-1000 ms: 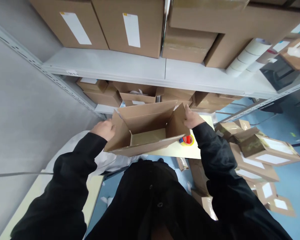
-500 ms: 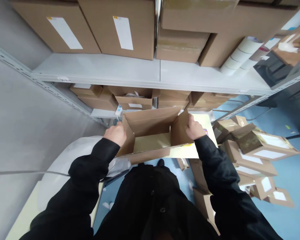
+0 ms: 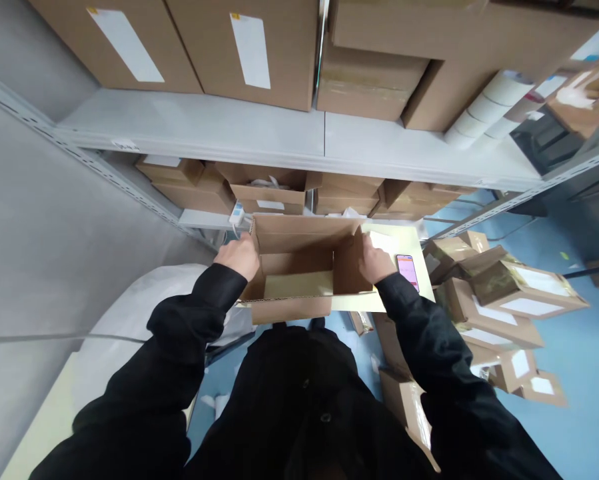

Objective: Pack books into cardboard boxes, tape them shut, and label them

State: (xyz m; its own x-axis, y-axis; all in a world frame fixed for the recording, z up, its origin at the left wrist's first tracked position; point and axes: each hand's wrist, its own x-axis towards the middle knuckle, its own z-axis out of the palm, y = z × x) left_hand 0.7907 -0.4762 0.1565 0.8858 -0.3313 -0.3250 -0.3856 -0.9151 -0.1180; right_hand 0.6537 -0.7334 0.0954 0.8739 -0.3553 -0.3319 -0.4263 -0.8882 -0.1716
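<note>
Between my hands an open cardboard box (image 3: 304, 241) stands over the pale yellow tabletop (image 3: 356, 303), which shows through its open bottom. My left hand (image 3: 240, 257) is closed on the box's left end panel. On the opposite end, my right hand (image 3: 376, 260) grips the right panel, fingers partly hidden behind the cardboard. A front flap hangs down over the table's near edge. To the right of my right hand lies a phone (image 3: 408, 271) with a lit pinkish screen, and a white paper or card (image 3: 383, 241) sits just behind that hand.
A metal shelf (image 3: 194, 123) with large cartons spans the back, and white rolls (image 3: 484, 110) stand at its right. Smaller boxes fill the lower shelf. Taped parcels (image 3: 539, 287) are piled on the blue floor at right. A white plastic bag (image 3: 144, 307) bulges at left.
The box has become squarer, its end panels drawn inward, and my right hand has moved left with its panel. The phone and white paper are now uncovered.
</note>
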